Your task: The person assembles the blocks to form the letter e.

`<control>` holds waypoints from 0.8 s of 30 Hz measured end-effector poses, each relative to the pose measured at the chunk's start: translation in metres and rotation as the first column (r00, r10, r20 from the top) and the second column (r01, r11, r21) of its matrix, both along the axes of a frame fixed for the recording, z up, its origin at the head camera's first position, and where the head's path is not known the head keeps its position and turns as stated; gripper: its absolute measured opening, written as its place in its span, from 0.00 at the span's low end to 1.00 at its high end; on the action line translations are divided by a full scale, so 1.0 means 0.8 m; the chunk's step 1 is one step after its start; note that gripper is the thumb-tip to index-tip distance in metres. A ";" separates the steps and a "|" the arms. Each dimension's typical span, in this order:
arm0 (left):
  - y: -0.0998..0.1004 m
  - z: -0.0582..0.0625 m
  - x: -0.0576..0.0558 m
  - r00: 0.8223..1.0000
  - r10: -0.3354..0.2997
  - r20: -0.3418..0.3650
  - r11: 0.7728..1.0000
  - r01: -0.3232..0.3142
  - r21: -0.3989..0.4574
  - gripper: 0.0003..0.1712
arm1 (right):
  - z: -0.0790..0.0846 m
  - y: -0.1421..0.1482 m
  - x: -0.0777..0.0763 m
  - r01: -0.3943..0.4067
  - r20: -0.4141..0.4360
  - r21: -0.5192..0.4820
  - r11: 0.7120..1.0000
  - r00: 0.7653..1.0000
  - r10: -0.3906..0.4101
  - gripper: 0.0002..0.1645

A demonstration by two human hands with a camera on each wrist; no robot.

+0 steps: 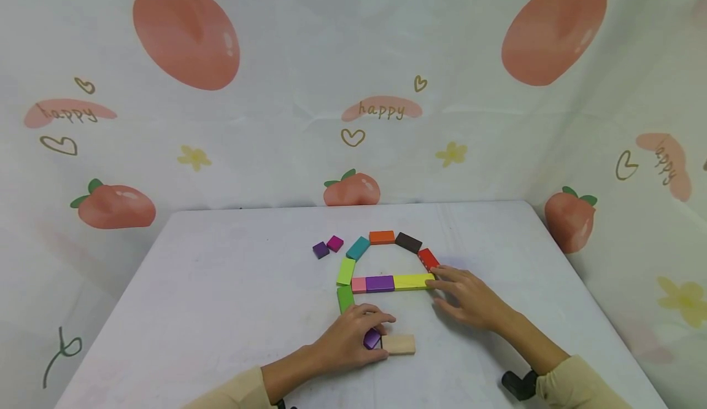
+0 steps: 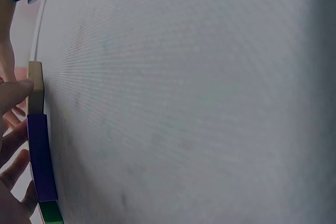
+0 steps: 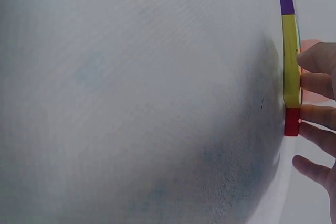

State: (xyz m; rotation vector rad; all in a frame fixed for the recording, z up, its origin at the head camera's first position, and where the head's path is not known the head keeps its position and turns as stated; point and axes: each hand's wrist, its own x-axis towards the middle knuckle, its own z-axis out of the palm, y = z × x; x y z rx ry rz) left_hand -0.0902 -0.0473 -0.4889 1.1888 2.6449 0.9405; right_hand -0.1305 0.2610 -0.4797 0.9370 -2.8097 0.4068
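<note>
At the near end of a curved row of blocks, my left hand (image 1: 353, 334) arches over a purple block (image 1: 372, 338). Its thumb and a finger pinch the left end of a plain wooden block (image 1: 399, 344) that meets the purple one. The palm side hides part of the purple block. My right hand (image 1: 469, 297) has its fingers spread and loose. Its fingertips touch the right end of a long yellow block (image 1: 411, 282) and a red block (image 1: 428, 259). In the right wrist view the red block (image 3: 292, 122) abuts the yellow block (image 3: 291, 61).
Green (image 1: 345, 298), lime (image 1: 346, 271), teal (image 1: 358, 248), orange (image 1: 382, 237) and dark brown (image 1: 409, 242) blocks continue the curve. Pink (image 1: 358, 285) and violet (image 1: 380, 284) blocks lie in line with the yellow. Two small cubes, dark purple (image 1: 321, 250) and magenta (image 1: 335, 244), lie outside, upper left.
</note>
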 end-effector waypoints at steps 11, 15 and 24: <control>-0.012 0.011 -0.021 0.996 0.088 -0.028 0.987 -0.083 0.137 0.29 | -0.002 0.001 -0.001 -0.003 -0.008 -0.006 1.000 1.000 0.003 0.22; -0.023 0.016 -0.043 0.974 0.223 -0.041 0.953 -0.209 0.218 0.29 | -0.001 0.001 -0.001 -0.007 -0.005 -0.006 1.000 1.000 0.007 0.22; -0.059 0.018 -0.102 0.885 0.459 -0.072 0.834 -0.401 0.379 0.30 | 0.000 0.000 -0.001 -0.010 0.004 -0.013 1.000 1.000 0.010 0.22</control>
